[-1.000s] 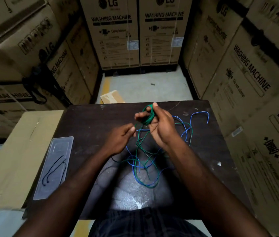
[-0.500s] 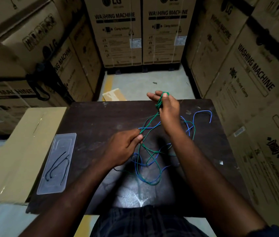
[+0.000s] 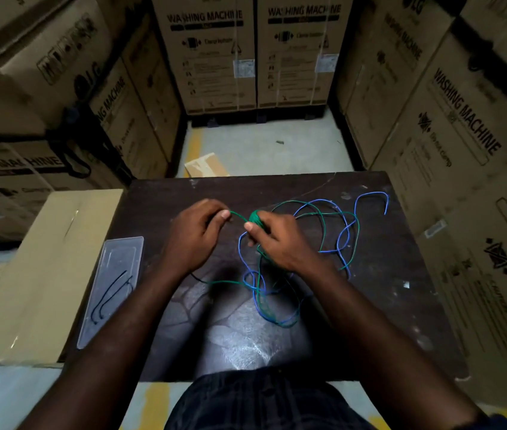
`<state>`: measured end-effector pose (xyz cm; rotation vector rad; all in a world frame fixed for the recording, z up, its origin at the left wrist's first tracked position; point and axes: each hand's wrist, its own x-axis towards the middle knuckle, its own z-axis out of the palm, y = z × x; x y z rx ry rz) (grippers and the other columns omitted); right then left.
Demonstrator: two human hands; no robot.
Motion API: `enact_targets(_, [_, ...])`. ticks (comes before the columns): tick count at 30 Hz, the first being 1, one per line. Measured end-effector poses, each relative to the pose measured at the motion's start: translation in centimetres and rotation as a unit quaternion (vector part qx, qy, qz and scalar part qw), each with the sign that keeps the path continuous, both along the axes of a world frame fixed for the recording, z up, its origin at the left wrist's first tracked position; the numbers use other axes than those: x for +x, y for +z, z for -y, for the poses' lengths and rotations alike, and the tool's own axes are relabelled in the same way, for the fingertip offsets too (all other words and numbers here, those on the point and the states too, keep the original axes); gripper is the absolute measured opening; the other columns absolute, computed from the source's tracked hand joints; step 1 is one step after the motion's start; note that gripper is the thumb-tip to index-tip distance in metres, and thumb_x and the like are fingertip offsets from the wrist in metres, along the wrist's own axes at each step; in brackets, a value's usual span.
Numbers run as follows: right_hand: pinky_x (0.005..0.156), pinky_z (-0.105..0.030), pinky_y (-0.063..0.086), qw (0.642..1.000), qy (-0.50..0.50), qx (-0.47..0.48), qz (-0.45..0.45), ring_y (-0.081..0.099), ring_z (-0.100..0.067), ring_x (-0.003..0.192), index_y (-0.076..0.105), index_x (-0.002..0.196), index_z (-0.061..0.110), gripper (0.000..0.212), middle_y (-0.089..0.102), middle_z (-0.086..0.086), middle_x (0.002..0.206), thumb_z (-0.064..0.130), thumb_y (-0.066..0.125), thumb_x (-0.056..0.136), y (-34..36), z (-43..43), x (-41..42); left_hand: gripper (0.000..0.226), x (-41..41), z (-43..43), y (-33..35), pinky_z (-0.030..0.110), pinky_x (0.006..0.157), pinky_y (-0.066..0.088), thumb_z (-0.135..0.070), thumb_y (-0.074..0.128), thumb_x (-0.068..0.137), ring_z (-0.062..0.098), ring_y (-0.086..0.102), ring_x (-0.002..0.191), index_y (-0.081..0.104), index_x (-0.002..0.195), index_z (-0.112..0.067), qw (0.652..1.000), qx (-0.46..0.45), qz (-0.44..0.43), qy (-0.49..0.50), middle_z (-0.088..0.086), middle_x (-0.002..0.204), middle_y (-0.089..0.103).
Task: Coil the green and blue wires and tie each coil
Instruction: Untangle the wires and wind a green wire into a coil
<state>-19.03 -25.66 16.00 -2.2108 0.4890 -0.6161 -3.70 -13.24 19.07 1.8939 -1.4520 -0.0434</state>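
At frame centre, the right hand (image 3: pixel 280 240) is gripping a small green wire (image 3: pixel 255 217) coil while the left hand (image 3: pixel 196 234) is pinching its strand; the blue wire (image 3: pixel 343 240) is lying tangled on the desk (image 3: pixel 159 206).

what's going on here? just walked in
A person is coiling the green wire: the right hand holds a small green coil, the left hand pinches the strand leading into it. The rest of it lies loose on the table, tangled with the blue wire, which is not coiled yet.
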Motion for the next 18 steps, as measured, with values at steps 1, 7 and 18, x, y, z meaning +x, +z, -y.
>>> enact_targets(1, [0.058, -0.011, 0.034, 1.000, -0.002, -0.001, -0.002, 0.053, 0.002, 0.056, 0.059, 0.072, 0.014, 0.028, 0.062, 0.008, 0.060, 0.027, 0.051, 0.096, -0.1, -0.2, 0.1, 0.019, 0.4, 0.0, -0.5, 0.038, 0.072, 0.048, -0.028, 0.049, 0.095, 0.017, 0.060, 0.080, 0.064, 0.085, -0.020, 1.000, 0.007, -0.007, 0.000, -0.003, 0.083, 0.063])
enact_targets(7, [0.071, -0.029, 0.050, 0.990, -0.046, 0.126, 0.048, 0.066, -0.015, 0.068, 0.060, 0.075, 0.011, 0.029, 0.069, -0.002, 0.066, 0.022, 0.048, 0.099, -0.1, -0.8, 1.2, 0.023, 2.6, -0.7, -3.6, 0.033, 0.077, 0.045, -0.033, 0.054, 0.085, 0.022, 0.058, 0.088, 0.067, 0.092, -0.014, 0.994, 0.100, -0.032, 0.005, 0.005, 0.091, 0.062])
enact_targets(18, [0.069, -0.029, 0.050, 0.920, -0.103, 0.338, 0.170, 0.062, -0.018, 0.060, 0.057, 0.073, 0.009, 0.028, 0.067, -0.013, 0.068, 0.021, 0.047, 0.096, -0.3, -0.8, 3.7, 0.014, 5.5, -3.0, -5.9, 0.027, 0.068, 0.044, -0.002, 0.058, 0.089, 0.014, 0.056, 0.067, 0.068, 0.090, -0.011, 0.968, 0.141, -0.193, 0.073, 0.007, 0.077, 0.065])
